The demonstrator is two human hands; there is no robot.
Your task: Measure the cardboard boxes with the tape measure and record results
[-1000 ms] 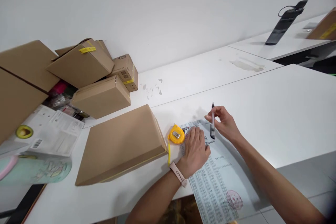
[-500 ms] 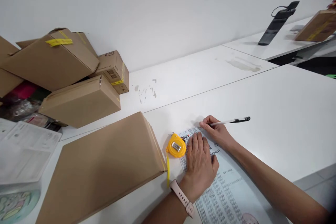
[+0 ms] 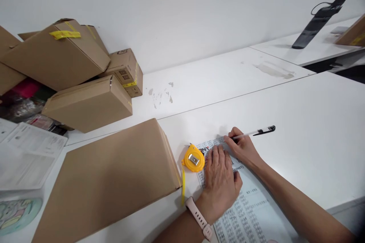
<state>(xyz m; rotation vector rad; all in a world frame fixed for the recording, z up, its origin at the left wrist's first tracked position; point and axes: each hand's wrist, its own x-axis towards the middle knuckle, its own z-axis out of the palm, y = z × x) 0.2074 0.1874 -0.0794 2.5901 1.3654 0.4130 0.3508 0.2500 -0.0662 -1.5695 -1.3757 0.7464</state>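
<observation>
A printed report sheet (image 3: 251, 212) lies on the white table (image 3: 299, 121) near its front edge. My left hand (image 3: 221, 180) rests flat on the sheet, fingers stretched out, a pink watch strap on the wrist. My right hand (image 3: 242, 148) is closed on a pen (image 3: 256, 133) with its tip at the sheet's top edge and its black cap end pointing right. A yellow tape measure (image 3: 194, 159) sits just left of my left hand, a short length of yellow tape pulled out toward me.
A large flat cardboard box (image 3: 108, 182) lies left of the tape measure. Several smaller boxes (image 3: 85, 102) are piled at the back left against the wall. Papers (image 3: 25, 155) lie at the far left. A black stand (image 3: 319, 22) is on the far right table.
My right hand turned the pen from upright to nearly level and lowered its tip to the sheet's top. My left hand stayed flat on the paper. The view shifted left and closer.
</observation>
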